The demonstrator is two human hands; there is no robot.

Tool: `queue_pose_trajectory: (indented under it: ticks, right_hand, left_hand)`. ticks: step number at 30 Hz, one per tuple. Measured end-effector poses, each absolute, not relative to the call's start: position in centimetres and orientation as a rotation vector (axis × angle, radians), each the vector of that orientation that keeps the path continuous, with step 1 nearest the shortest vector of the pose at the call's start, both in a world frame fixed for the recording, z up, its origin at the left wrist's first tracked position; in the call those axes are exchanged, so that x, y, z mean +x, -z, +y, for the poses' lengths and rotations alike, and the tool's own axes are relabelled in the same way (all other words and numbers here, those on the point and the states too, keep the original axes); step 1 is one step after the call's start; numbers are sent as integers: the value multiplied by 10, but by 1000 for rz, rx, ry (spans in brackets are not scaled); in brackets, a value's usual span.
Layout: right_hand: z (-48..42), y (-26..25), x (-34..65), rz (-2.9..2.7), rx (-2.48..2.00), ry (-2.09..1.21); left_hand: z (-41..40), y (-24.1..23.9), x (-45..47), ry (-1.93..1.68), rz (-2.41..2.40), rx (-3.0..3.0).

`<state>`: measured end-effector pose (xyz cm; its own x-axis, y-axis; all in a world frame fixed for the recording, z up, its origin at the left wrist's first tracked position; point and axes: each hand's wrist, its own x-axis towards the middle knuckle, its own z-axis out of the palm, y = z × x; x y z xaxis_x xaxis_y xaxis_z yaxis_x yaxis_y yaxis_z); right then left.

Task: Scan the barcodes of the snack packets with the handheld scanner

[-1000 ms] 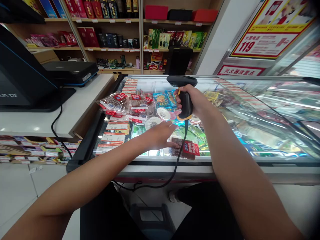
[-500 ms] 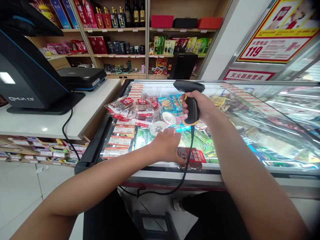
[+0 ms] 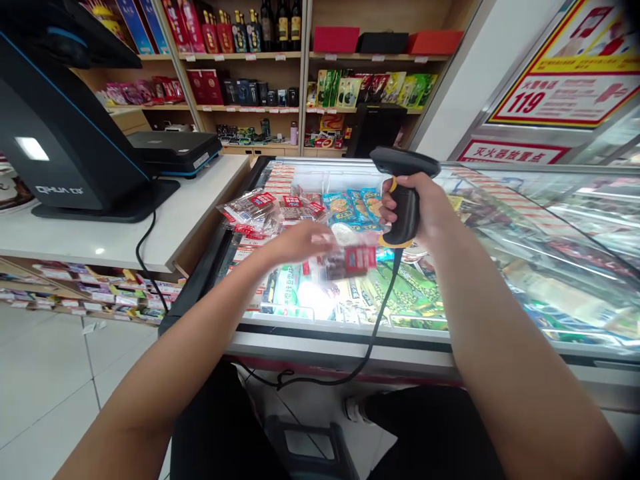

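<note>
My right hand (image 3: 417, 203) is wrapped round the grip of a black and yellow barcode scanner (image 3: 406, 213), held above the glass-topped freezer. Its black cable (image 3: 383, 320) hangs down past the freezer's front edge. My left hand (image 3: 307, 241), smeared by motion, is closed on a clear snack packet (image 3: 350, 261) with a red label, lifted over the glass. Several similar red-labelled packets (image 3: 255, 208) lie in a pile just beyond and left of that hand. Part of a round white-lidded item (image 3: 344, 232) shows behind the held packet.
Blue packets (image 3: 345, 205) and green packets (image 3: 410, 293) show in the freezer (image 3: 340, 340). On the left, a counter (image 3: 100, 250) bears a checkout terminal (image 3: 70, 133) and a black scale (image 3: 173, 150). Shelves with bottles and boxes stand behind. A stool (image 3: 305, 443) is below.
My left hand has lifted the packet off the freezer's front and moved it up and leftward. My right hand, with the scanner, has shifted slightly right. The view has turned a little.
</note>
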<state>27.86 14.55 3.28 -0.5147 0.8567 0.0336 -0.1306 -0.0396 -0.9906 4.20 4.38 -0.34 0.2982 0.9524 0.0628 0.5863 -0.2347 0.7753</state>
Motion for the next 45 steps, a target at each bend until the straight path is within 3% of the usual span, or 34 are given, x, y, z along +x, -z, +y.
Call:
queue_pose_trajectory:
  ticks: [7,14,30,33,37,42,45]
  right_hand:
    - [124,-35,267,-1598,-740,-1700]
    - [110,-18,241,-1762,-707,-1796]
    - [109,-17,237,-1763,-790,-1708]
    - [115,-14,236,-1891,-1136,-1392]
    - [125,4,235,-2253,-1470,-775]
    - [126,29,227,-2506,-1554,-420]
    - [129,33,227,-2546,-1502,-310]
  left_hand:
    - [71,11,1,-1741,1560,1189]
    - [71,9,-5,-1848,1492,987]
    - [80,14,-16,-1839,1596,1063]
    - [79,15,-24,-1701,1915,1294]
    - [69,17,-23,-1240,2236,1741]
    - [61,24,-14,-731,2548,2056]
    - [63,23,-13,-788,2514,2106]
